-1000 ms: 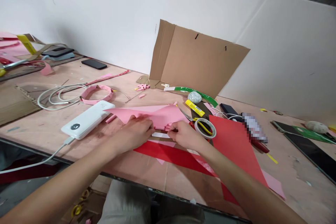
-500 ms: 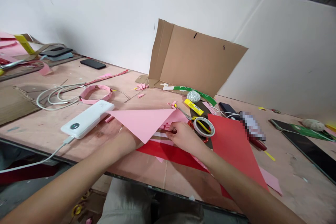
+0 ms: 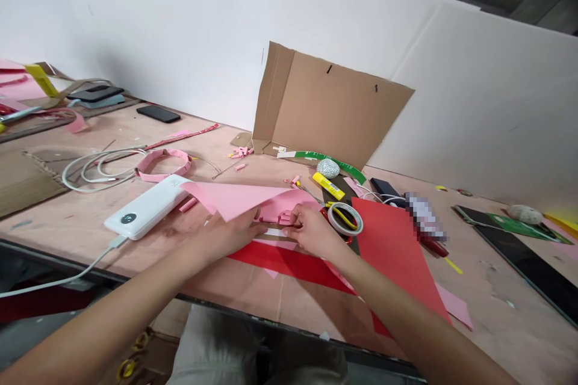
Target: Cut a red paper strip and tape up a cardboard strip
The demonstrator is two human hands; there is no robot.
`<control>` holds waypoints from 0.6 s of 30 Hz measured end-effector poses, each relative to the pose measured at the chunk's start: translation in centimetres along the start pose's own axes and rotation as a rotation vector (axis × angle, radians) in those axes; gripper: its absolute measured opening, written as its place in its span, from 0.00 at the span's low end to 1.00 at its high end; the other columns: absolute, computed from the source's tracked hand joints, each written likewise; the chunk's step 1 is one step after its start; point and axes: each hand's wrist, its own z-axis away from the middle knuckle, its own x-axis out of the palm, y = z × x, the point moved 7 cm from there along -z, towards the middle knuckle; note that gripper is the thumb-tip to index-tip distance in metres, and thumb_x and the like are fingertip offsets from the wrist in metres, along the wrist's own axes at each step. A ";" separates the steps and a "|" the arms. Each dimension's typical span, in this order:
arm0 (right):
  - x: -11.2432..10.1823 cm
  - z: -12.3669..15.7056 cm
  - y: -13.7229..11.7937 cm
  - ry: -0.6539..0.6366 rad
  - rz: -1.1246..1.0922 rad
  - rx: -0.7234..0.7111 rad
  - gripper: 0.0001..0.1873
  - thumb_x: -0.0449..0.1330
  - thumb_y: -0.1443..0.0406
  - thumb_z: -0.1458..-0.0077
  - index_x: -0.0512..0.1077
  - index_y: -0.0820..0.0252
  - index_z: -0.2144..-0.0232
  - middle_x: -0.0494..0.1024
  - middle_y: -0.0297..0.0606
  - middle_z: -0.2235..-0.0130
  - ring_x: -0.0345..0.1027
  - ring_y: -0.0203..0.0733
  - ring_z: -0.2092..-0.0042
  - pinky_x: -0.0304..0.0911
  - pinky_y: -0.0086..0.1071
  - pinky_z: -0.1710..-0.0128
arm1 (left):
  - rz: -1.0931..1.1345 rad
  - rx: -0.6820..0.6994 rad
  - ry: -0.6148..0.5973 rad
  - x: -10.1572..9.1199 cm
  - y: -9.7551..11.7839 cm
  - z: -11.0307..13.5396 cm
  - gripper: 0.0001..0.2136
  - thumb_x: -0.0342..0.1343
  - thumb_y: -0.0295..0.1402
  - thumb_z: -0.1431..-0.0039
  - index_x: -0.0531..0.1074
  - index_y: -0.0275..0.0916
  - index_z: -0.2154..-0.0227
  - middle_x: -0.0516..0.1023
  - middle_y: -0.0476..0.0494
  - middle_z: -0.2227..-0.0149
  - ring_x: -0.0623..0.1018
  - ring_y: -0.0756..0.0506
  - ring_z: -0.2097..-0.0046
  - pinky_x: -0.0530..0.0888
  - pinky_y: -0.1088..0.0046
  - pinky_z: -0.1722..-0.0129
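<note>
Our left hand (image 3: 221, 236) has come out from under the pink paper sheet (image 3: 230, 200), though we cannot tell whether its fingers grip the sheet's edge. Our right hand (image 3: 313, 230) has its fingers clamped on the small pink folded pieces (image 3: 280, 217), above the red paper sheet (image 3: 289, 269) near the table's (image 3: 289, 307) front edge.

A pink paper sheet (image 3: 239, 200), at center frame, stands raised in a loose fold, its pointed corner directed left. Small folded pink pieces (image 3: 280, 217) are clustered along its lower edge, possibly attached; the view is poor. A narrow white strip (image 3: 273, 232) lies below, above a flat red paper sheet (image 3: 289, 271).
</note>
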 end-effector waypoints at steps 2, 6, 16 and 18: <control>0.0 0.0 0.3 -0.025 -0.025 0.016 0.10 0.66 0.68 0.47 0.66 0.56 0.69 0.72 0.27 0.73 0.66 0.34 0.75 0.56 0.27 0.74 | -0.011 0.018 -0.005 -0.2 0.2 0.1 0.05 0.52 0.37 0.35 0.67 0.42 0.62 0.79 0.42 0.57 0.76 0.37 0.51 0.64 0.61 0.52; 0.2 -0.1 0.4 -0.067 -0.064 0.029 0.11 0.68 0.66 0.45 0.67 0.58 0.68 0.73 0.27 0.73 0.64 0.32 0.76 0.57 0.26 0.75 | -0.021 0.032 -0.004 -0.9 0.4 0.1 0.01 0.50 0.32 0.37 0.65 0.41 0.65 0.78 0.42 0.59 0.76 0.37 0.54 0.61 0.59 0.52; -5.0 0.4 0.4 0.028 -0.056 -0.021 0.05 0.60 0.64 0.40 0.74 0.58 0.62 0.79 0.33 0.67 0.71 0.37 0.70 0.63 0.30 0.68 | 0.054 -0.028 0.043 -1.7 0.1 0.8 0.07 0.50 0.36 0.36 0.72 0.42 0.64 0.81 0.39 0.62 0.77 0.35 0.56 0.68 0.57 0.52; -8.2 0.9 1.2 0.134 0.012 -0.030 0.08 0.59 0.61 0.40 0.76 0.57 0.61 0.81 0.38 0.59 0.73 0.42 0.60 0.64 0.33 0.61 | 0.102 -0.028 0.085 -2.2 0.3 1.3 0.11 0.48 0.36 0.35 0.75 0.42 0.61 0.82 0.39 0.62 0.78 0.36 0.57 0.70 0.58 0.52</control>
